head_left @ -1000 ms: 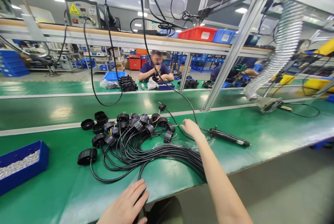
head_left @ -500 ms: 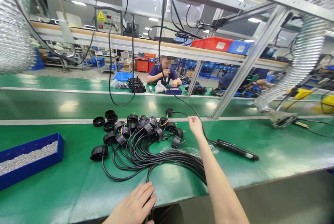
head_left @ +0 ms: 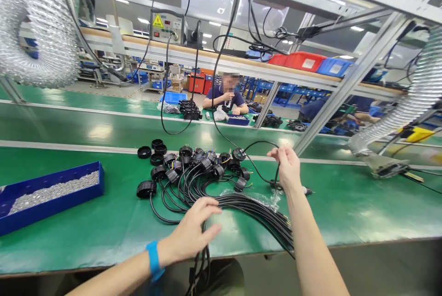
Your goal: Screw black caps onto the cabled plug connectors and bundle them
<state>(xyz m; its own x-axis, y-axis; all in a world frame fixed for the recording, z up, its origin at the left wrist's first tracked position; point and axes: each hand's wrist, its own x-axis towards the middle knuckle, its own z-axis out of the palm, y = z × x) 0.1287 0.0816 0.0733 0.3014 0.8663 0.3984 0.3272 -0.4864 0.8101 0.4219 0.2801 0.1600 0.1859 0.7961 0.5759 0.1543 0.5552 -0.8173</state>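
Observation:
My right hand [head_left: 289, 167] is pinched on a black cable [head_left: 259, 143] and holds it above the bench. On that cable's far end is a round connector [head_left: 239, 153], its face turned toward me. My left hand [head_left: 193, 229] has its fingers apart over the near part of a bundle of black cables [head_left: 248, 205], nothing gripped in it. Round black connector housings [head_left: 206, 163] with short coloured wires crowd the far end of the bundle. One larger black housing [head_left: 146, 189] lies apart at their left. Behind my right wrist, a dark pen-like tool [head_left: 306, 190] is partly hidden.
A blue bin [head_left: 51, 204] of small metal parts stands at left. Several black rings [head_left: 144, 152] lie near the back ledge. A clear plastic bag [head_left: 265, 199] is beside the cables. Overhead hang cords and a metal frame [head_left: 348, 79]. A person [head_left: 226, 98] sits across the bench.
My right hand has moved right, drawing the cable and its connector along. My left hand has let go of a cable at the bench edge, risen and opened. The view has shifted left.

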